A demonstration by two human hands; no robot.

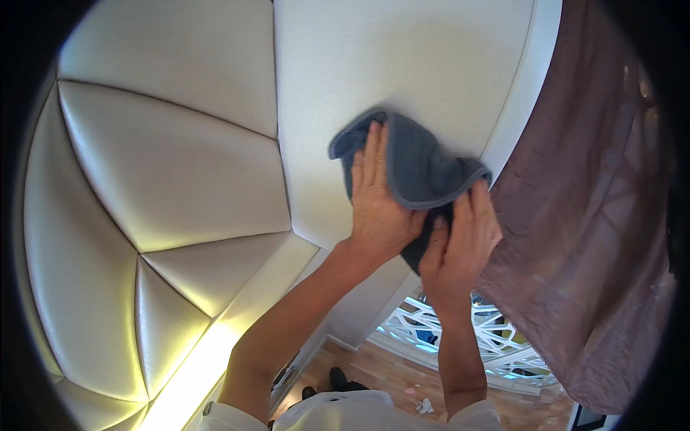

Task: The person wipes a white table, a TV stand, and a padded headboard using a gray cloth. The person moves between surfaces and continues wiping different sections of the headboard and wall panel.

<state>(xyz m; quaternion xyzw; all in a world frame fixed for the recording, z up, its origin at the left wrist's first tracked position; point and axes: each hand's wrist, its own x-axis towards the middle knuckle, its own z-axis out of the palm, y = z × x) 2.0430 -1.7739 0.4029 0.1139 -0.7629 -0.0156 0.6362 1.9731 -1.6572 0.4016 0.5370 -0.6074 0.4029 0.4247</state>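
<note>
A dark grey cloth [423, 161] with a stitched edge is bunched against a smooth white panel [334, 59]. My left hand [374, 210] lies along the cloth with its fingers stretched upward, and a fold curls beside them. At the cloth's lower right corner, my right hand [466, 237] has hold of it, fingers over the edge and thumb toward the left. A darker part of the cloth hangs between the two hands. Its underside and its contact with the panel are hidden.
Padded, seamed wall panels [210, 178] rise on the left, with a bright light strip [188, 372] below. A crumpled brown sheet [582, 231] hangs at right. Under my arms are a white lattice screen [501, 345] and wooden floor [372, 366] with scraps of paper [424, 406].
</note>
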